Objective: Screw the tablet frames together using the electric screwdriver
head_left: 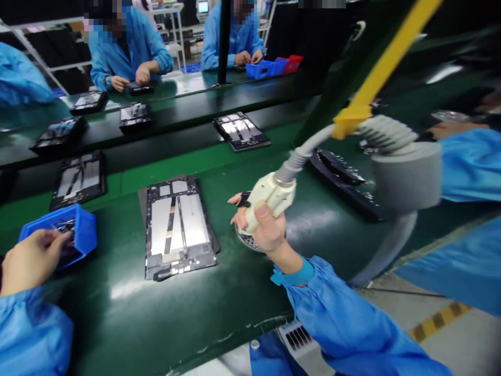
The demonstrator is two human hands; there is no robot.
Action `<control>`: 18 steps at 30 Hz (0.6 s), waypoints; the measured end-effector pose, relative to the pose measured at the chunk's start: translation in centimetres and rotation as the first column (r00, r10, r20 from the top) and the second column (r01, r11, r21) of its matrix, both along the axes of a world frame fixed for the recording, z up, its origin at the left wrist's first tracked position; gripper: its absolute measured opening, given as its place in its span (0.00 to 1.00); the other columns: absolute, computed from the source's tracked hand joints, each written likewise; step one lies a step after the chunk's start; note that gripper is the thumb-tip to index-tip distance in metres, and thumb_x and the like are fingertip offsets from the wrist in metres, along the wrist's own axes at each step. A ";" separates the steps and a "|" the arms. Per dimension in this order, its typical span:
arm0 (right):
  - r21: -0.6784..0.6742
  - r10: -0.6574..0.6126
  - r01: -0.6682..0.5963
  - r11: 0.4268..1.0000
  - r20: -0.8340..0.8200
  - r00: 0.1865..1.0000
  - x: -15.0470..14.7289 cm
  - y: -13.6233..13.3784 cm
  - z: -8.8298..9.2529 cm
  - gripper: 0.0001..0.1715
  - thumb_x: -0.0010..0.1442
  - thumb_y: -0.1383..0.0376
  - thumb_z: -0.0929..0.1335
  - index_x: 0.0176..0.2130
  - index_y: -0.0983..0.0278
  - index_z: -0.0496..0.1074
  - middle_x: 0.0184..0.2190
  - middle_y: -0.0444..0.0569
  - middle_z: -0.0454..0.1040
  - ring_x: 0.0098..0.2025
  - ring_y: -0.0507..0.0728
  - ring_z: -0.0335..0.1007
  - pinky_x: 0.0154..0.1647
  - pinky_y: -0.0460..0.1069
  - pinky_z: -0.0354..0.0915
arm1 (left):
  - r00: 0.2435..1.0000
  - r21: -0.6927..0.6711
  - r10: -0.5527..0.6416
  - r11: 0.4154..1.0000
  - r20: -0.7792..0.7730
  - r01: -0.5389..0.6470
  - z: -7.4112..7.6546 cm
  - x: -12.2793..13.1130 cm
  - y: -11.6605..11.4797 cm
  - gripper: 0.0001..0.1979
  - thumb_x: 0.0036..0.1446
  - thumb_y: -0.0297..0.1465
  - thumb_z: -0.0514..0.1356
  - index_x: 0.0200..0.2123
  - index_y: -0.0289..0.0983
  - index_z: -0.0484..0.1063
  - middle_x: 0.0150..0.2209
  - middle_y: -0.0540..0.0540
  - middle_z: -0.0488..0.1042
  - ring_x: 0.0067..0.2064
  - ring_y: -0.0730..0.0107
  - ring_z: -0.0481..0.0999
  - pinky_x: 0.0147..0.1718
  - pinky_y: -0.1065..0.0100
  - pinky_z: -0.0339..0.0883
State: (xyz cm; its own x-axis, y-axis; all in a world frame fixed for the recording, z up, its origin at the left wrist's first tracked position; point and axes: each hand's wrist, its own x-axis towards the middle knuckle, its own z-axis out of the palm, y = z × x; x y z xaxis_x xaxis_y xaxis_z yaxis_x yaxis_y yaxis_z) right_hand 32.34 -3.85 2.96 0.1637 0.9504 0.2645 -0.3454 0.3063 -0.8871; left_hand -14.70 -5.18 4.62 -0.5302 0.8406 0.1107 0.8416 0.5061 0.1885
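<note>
The one head-worn camera looks forward and steeply down from above the person's body, close over a green conveyor belt (117, 308) that fills the lower half of the frame. The left hand (31, 263) sits near the lens at lower left and the right hand (266, 230) just right of centre, while one co-worker (125, 47) at upper left and another co-worker (230, 36) at top centre appear farther off across the line
</note>
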 end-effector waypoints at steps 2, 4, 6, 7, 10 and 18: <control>0.017 -0.004 0.004 1.000 0.014 1.000 0.2 0.0 -0.2 0.33 0.50 0.36 0.76 0.30 0.62 0.75 0.13 0.39 0.66 0.14 0.51 0.59 0.18 0.50 0.66 | 0.997 -0.028 0.049 0.998 -0.062 -0.051 1.0 1.7 -0.5 0.12 0.55 0.43 0.63 0.34 0.40 0.75 0.24 0.50 0.72 0.27 0.65 0.67 0.28 0.74 0.51; 0.021 -0.013 0.012 1.000 0.038 0.999 0.7 -0.1 0.0 0.34 0.51 0.35 0.74 0.32 0.62 0.76 0.13 0.39 0.64 0.14 0.52 0.59 0.19 0.51 0.66 | 0.992 0.011 0.060 0.998 -0.113 -0.059 1.8 3.2 -1.1 0.13 0.60 0.42 0.60 0.39 0.39 0.75 0.28 0.48 0.74 0.28 0.65 0.67 0.29 0.73 0.49; 0.044 -0.025 0.022 0.999 0.059 0.998 1.1 -0.2 1.0 0.37 0.53 0.32 0.72 0.33 0.63 0.77 0.12 0.38 0.63 0.13 0.52 0.58 0.18 0.51 0.64 | 0.993 0.108 0.052 0.993 -0.108 -0.041 2.3 4.9 -1.7 0.13 0.63 0.40 0.58 0.43 0.37 0.75 0.34 0.46 0.77 0.32 0.64 0.70 0.31 0.72 0.53; 0.067 -0.023 0.018 0.998 0.062 0.998 1.0 -0.3 1.6 0.38 0.53 0.31 0.70 0.33 0.63 0.77 0.12 0.38 0.61 0.13 0.53 0.57 0.18 0.51 0.63 | 0.997 0.165 0.017 0.986 -0.077 -0.004 2.4 6.0 -2.0 0.13 0.64 0.39 0.58 0.44 0.37 0.75 0.36 0.45 0.78 0.34 0.63 0.73 0.34 0.71 0.56; 0.106 0.067 -0.072 0.992 0.055 0.996 -0.6 -1.3 3.9 0.41 0.52 0.28 0.69 0.33 0.63 0.78 0.12 0.38 0.59 0.13 0.53 0.58 0.19 0.52 0.63 | 0.941 0.275 -0.324 0.918 0.098 0.287 1.7 11.1 -2.2 0.12 0.66 0.37 0.57 0.43 0.36 0.77 0.38 0.44 0.80 0.39 0.63 0.77 0.40 0.68 0.64; 0.045 0.376 -0.380 0.924 0.088 0.923 -9.5 -4.3 3.6 0.36 0.56 0.32 0.69 0.37 0.61 0.75 0.14 0.38 0.60 0.13 0.54 0.54 0.20 0.56 0.67 | 0.440 0.322 -0.785 0.592 0.436 0.739 -3.8 22.5 1.5 0.09 0.68 0.31 0.57 0.37 0.37 0.76 0.34 0.48 0.80 0.35 0.67 0.77 0.36 0.71 0.64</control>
